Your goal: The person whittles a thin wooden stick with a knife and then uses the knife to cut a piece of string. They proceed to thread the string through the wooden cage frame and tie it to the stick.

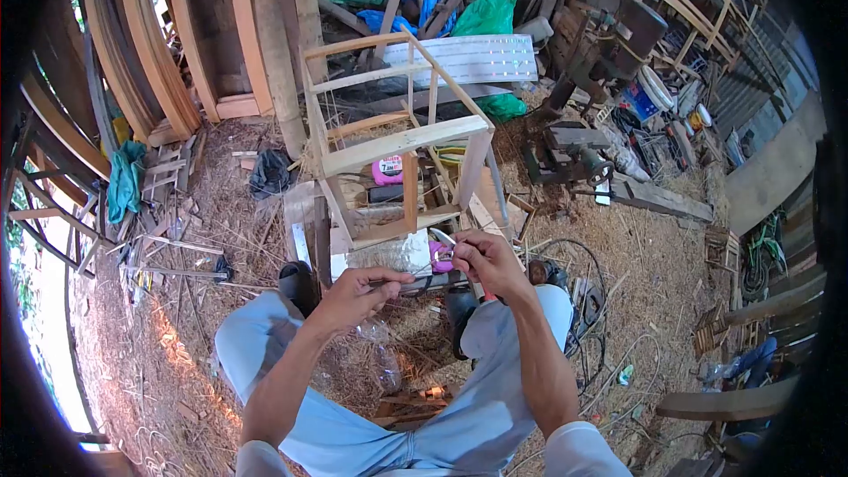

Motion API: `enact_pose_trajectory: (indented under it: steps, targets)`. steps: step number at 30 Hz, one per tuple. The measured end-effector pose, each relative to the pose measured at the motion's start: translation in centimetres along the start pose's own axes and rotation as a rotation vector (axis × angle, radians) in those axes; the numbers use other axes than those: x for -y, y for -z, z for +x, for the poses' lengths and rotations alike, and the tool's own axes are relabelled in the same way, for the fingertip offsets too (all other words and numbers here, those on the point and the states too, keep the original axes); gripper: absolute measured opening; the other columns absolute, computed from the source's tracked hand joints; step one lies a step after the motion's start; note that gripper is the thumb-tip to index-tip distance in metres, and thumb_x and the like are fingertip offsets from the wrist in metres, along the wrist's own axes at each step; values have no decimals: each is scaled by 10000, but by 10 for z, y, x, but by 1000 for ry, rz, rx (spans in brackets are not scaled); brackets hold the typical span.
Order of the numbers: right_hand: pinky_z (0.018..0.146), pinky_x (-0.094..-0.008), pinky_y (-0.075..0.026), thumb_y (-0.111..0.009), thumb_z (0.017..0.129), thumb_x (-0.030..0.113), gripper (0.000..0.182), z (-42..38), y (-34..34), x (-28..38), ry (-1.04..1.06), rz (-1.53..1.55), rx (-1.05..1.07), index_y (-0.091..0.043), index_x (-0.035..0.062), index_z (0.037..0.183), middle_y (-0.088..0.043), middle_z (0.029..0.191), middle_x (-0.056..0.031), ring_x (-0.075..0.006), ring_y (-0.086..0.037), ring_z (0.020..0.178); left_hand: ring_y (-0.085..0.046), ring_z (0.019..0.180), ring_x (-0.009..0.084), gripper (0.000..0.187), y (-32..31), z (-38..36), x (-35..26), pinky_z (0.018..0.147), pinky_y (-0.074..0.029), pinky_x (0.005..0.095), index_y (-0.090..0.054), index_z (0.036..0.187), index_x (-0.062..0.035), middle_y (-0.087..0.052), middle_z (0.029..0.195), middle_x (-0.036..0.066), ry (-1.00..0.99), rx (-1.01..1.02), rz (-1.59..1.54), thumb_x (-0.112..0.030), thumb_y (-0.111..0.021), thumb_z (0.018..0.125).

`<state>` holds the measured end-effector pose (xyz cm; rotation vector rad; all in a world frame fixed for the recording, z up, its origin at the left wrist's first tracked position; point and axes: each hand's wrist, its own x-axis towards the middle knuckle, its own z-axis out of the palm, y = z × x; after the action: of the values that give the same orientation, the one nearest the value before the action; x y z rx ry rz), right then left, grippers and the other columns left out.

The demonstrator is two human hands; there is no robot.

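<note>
Near the middle, my left hand [360, 297] has thumb and fingers pinched together on something thin that I cannot make out. To its right, my right hand [488, 263] is closed around a small tool with a pale, shiny tip [443, 237]; a red part shows below the hand. Just beyond my hands stands a light wooden frame [402, 148] with slim bars. A pink item [441, 256] lies beside my right hand's fingertips, and a pink and white tape measure [387, 170] is seen through the frame.
Curved wooden pieces [190, 35] lean at the upper left. A dark machine [579, 155] stands at the right, before a white bucket [655, 88]. A white perforated panel [468, 59] lies behind the frame. Shavings and a black cable [603, 318] cover the ground beside my knees.
</note>
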<state>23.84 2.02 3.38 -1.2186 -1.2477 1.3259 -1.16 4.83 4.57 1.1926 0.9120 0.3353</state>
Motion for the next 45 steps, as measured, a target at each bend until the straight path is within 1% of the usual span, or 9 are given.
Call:
enact_pose_trajectory:
  steps: [4, 10, 14, 18, 21, 26, 31, 34, 45]
  targets:
    - [457, -180, -295, -476, 953, 160, 197, 3, -12, -11, -38, -40, -58, -613, 20, 979, -465, 644, 63, -16, -376, 524, -397, 629, 34, 255, 0, 0, 10, 524, -330, 189, -651, 1080, -75, -602, 876, -33, -77, -19, -24, -203, -641, 860]
    - [438, -185, -263, -448, 972, 217, 254, 8, -31, -28, -61, 134, 162, -549, -12, 1014, -404, 628, 47, -29, -325, 498, -401, 636, 27, 244, -3, 0, 7, 536, -347, 198, -650, 1083, -80, -618, 898, -29, -162, -50, 37, -197, -630, 870]
    - [425, -185, -268, -463, 964, 214, 211, 9, -19, -7, -46, 124, -1, -542, 19, 986, -404, 616, 48, -31, -329, 482, -419, 656, 23, 258, -4, -3, 2, 533, -361, 195, -645, 1097, -82, -641, 937, -28, -185, -57, 50, -203, -631, 869]
    - [431, -194, -290, -450, 966, 208, 230, 5, -30, -22, -130, 226, -69, -589, 30, 922, -453, 626, 52, -28, -378, 496, -404, 597, 28, 262, -4, 4, 11, 511, -359, 204, -646, 1097, -82, -566, 755, -45, -360, -76, 76, -228, -620, 881]
    - [425, -205, -306, -436, 962, 178, 220, 8, -22, -20, -57, 89, -83, -587, 18, 957, -442, 603, 49, -33, -387, 485, -408, 586, 30, 252, -2, -9, -2, 513, -361, 202, -653, 1088, -91, -561, 757, -44, -177, -82, 81, -231, -618, 881]
    - [425, -200, -308, -442, 965, 187, 249, 0, -45, -22, -34, 172, -44, -566, -27, 994, -443, 598, 39, -37, -381, 474, -409, 597, 24, 265, -3, 5, 13, 512, -352, 190, -643, 1102, -90, -601, 822, -42, -352, -90, 166, -232, -622, 878]
    - [417, -191, -291, -449, 965, 177, 220, 10, -23, -17, -3, 174, -118, -571, 4, 1029, -438, 606, 54, -28, -369, 471, -402, 603, 23, 259, -1, -4, 7, 510, -341, 186, -639, 1096, -77, -614, 884, -42, -110, -60, 17, -219, -621, 880]
    - [423, -188, -289, -445, 968, 182, 226, 2, -33, -18, -103, 176, -145, -579, 5, 1012, -438, 610, 58, -28, -373, 484, -371, 576, 23, 260, -3, 1, 13, 486, -315, 190, -637, 1094, -65, -555, 774, -56, -194, -94, 70, -217, -617, 884]
    - [439, -197, -294, -466, 965, 202, 238, -6, -40, -25, -137, 121, 182, -596, 16, 892, -503, 623, 18, -42, -389, 492, -346, 549, 22, 263, -3, 1, 7, 474, -296, 185, -630, 1099, -44, -513, 706, -55, -72, -57, -25, -198, -612, 886]
